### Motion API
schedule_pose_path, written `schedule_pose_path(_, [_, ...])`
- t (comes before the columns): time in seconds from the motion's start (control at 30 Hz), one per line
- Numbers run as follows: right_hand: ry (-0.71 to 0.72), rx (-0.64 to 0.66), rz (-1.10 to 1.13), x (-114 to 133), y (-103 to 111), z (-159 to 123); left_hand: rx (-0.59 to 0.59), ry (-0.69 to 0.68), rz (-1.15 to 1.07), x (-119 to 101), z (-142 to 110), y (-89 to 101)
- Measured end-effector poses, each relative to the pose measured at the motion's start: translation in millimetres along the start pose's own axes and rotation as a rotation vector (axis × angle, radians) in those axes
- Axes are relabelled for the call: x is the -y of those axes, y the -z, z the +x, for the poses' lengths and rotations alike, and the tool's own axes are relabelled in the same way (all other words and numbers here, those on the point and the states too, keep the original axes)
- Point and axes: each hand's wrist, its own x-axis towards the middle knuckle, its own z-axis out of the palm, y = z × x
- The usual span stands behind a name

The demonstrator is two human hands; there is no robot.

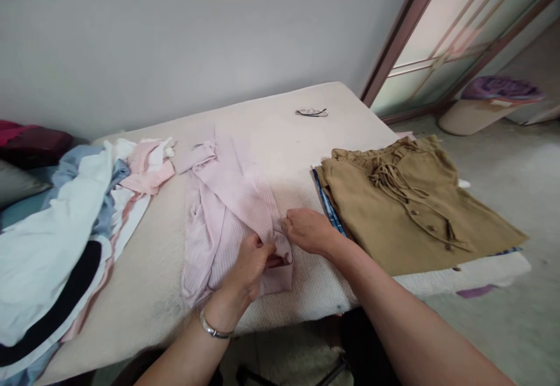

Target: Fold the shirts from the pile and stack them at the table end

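Note:
A pale pink ribbed long-sleeved shirt (219,205) lies on the covered table in front of me, its sleeves laid across the body. My left hand (251,263), with a silver bangle at the wrist, is closed on the shirt's fabric near the cuff at the lower right corner. At the shirt's right edge, my right hand (306,230) has its fingers pinched together on the cloth. What lies under the fingertips is partly hidden.
To the right, brown trousers (402,223) with drawstrings lie folded on blue cloth. A heap of clothes (56,211) covers the left side. Eyeglasses (311,112) rest towards the back of the table (280,135). A lined bin (468,115) stands on the floor.

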Motion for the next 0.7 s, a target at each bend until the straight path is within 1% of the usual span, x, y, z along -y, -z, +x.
schedule_pose_path(0.07, [-0.003, -0.020, 0.012, -0.9, -1.4, 2.3, 0.078, 0.049, -0.016, 3.0, 0.3, 2.4])
schedule_pose_path(0.13, [-0.017, -0.024, 0.038, -0.5, -3.3, 4.8, 0.111, 0.065, -0.022, 2.0, 1.1, 5.1])
schedule_pose_path(0.2, [-0.028, -0.015, 0.056, 0.8, -4.2, 6.4, 0.093, 0.041, -0.032, -2.4, 2.0, 7.3])
schedule_pose_path(0.27, [-0.024, -0.010, 0.060, 2.7, -3.7, 6.5, 0.042, 0.012, -0.036, -7.7, 2.8, 8.6])
schedule_pose_path(0.33, [-0.020, -0.005, 0.059, 4.7, -2.0, 5.6, 0.003, 0.010, -0.021, -10.9, 3.6, 8.4])
schedule_pose_path(0.43, [-0.012, 0.019, 0.047, 7.2, 0.1, 3.7, -0.001, 0.036, 0.031, -9.7, 3.8, 5.4])
schedule_pose_path(0.53, [-0.007, 0.025, 0.018, 8.3, -1.0, 2.2, -0.006, 0.027, 0.079, -6.3, 2.3, 1.5])
schedule_pose_path(0.6, [-0.029, -0.010, -0.018, 8.7, -3.6, 1.6, 0.017, 0.020, 0.101, -5.3, 0.9, 0.2])
schedule_pose_path(0.7, [-0.070, -0.129, -0.046, 9.4, -7.4, 1.8, 0.063, 0.008, 0.119, -5.5, -0.4, 1.0])
